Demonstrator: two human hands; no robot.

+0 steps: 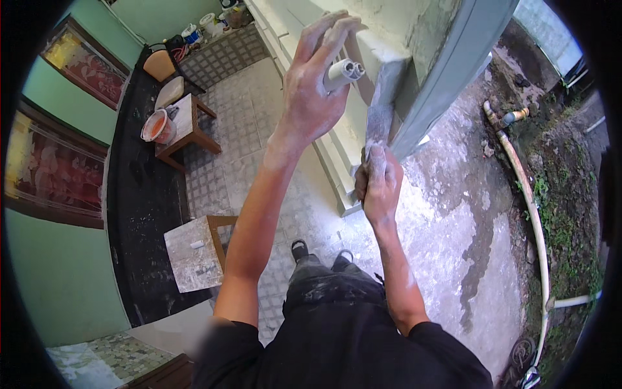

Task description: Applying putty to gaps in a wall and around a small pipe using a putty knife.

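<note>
My left hand is raised against the pale wall ledge, dusted white. Its fingertips reach onto the ledge, while a white roll with two curled openings at its end is clasped between thumb and palm. Lower and to the right, my right hand is closed around the handle of a putty knife. The knife's flat grey blade points upward and lies along the corner of the wall beside a pale upright post. White dust coats both hands. The handle is mostly hidden by my fingers.
At left stand a dusty small table with a small white piece on it, and a wooden table with an orange-lined bucket. A chair is farther back. A white pipe runs along the right.
</note>
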